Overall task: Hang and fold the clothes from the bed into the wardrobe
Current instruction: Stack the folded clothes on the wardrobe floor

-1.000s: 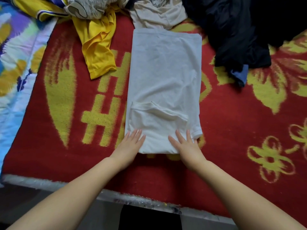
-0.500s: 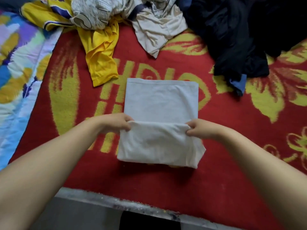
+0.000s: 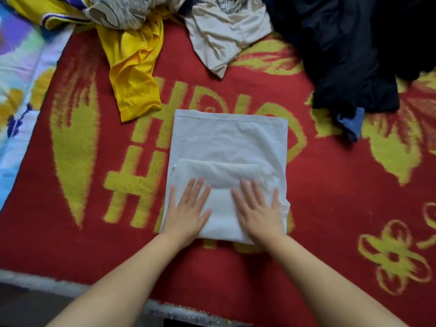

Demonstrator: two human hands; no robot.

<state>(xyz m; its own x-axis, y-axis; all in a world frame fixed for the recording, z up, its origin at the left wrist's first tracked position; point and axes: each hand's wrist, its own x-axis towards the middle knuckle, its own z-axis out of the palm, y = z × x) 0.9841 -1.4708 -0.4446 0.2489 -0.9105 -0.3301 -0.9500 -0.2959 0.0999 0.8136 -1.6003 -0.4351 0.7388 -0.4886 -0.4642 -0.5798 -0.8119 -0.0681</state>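
White garment [image 3: 228,147], folded at frame centre on the bed [image 3: 330,208], is pressed flat by left hand [image 3: 186,212] and right hand [image 3: 258,213], fingers straight and spread, nothing gripped; loose top fold is judged likely to spring open or skew once released.

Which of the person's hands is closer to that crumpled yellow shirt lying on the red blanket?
The left hand. It lies flat on the folded white garment, below the yellow shirt; the right hand lies farther right on it.

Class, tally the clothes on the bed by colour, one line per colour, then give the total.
White, folded under both hands: 1
Yellow: 1
Beige: 1
Grey patterned: 1
Dark navy pile, pieces inseparable: 1
Total: 5
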